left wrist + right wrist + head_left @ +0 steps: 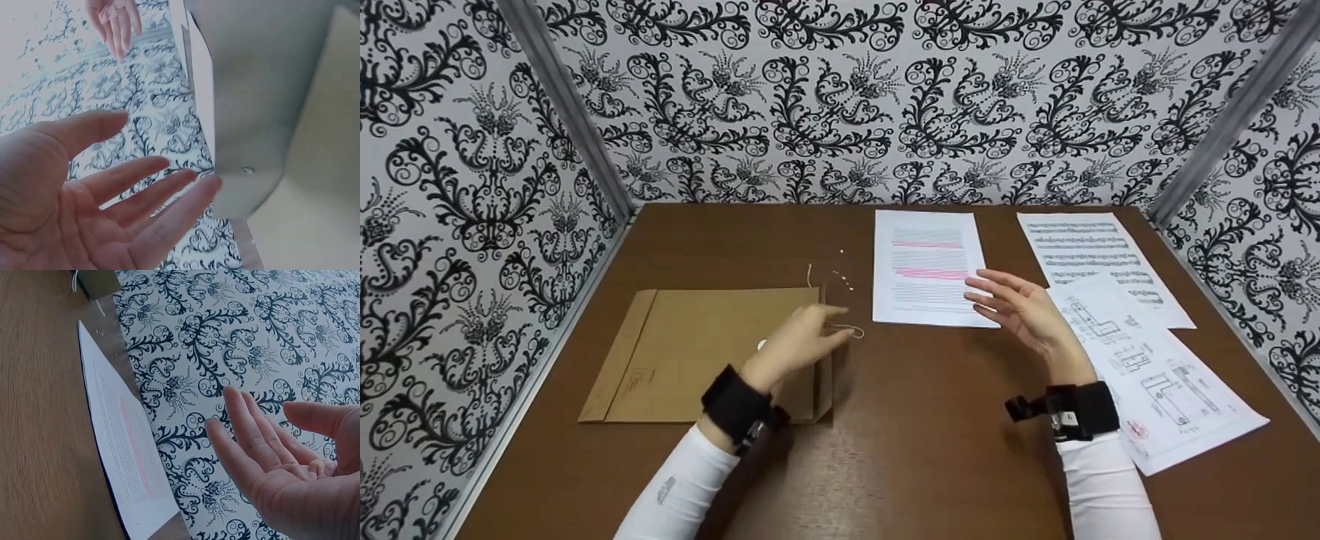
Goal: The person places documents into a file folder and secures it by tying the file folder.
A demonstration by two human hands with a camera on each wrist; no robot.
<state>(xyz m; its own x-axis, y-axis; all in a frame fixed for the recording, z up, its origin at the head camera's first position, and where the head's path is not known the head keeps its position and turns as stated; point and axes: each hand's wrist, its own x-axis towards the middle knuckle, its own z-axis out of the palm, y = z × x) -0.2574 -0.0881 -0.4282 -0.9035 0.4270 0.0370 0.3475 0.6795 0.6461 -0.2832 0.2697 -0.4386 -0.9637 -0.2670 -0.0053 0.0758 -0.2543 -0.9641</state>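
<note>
A brown cardboard document folder (697,345) lies on the left of the table, with a thin white string (855,331) at its right edge. My left hand (802,341) hovers over that edge, fingers extended and holding nothing. In the left wrist view its fingertips overlap the side of the folder (253,112). On the right, my right hand (1024,311) is raised beside a printed page (919,304) marked with pink highlighter. Its fingers are spread loosely, the palm turned inward with nothing in it.
At the right, a sheet of music (1087,244) is partly covered by a sheet of technical drawings (1185,405) with a red stamp. Small white bits (844,279) are scattered between the folder and the printed page. Patterned walls (840,97) enclose the brown table (915,450).
</note>
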